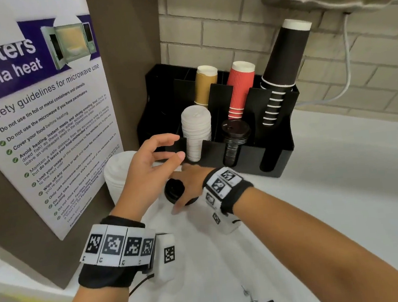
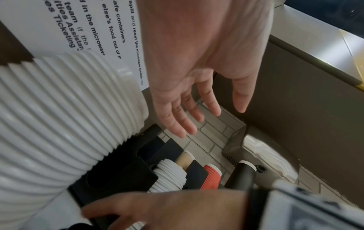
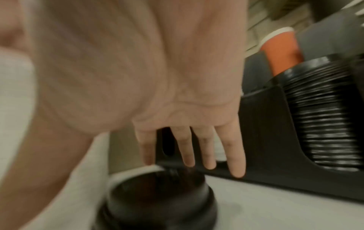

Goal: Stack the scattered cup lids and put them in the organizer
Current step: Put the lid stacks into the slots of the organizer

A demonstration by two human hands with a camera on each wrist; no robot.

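Left hand [image 1: 150, 166] hangs loose with straight fingers, holding nothing, beside a tall white lid stack [image 1: 116, 175]; right hand [image 1: 189, 186] reaches with spread fingers over black lids [image 1: 174, 190] on the counter [image 1: 345, 183], gripping nothing; organizer [image 1: 278, 156] just behind.

Office pantry: microwave safety poster [image 1: 40, 114], cup organizer [image 1: 275, 157] on counter.

Left hand [image 2: 197, 74] open, fingers [image 2: 177, 118] straight and spread, holding nothing, above the black organizer [image 2: 122, 175]. Tall stack of white lids [image 2: 59, 124] fills the left, just beside the hand. In the organizer: shorter white lid stack [image 2: 169, 177], tan cup [image 2: 183, 160], red cups [image 2: 211, 175], black cups [image 2: 242, 175]. Right hand [image 2: 157, 210] at bottom edge, blurred. Poster [image 2: 88, 23] behind.
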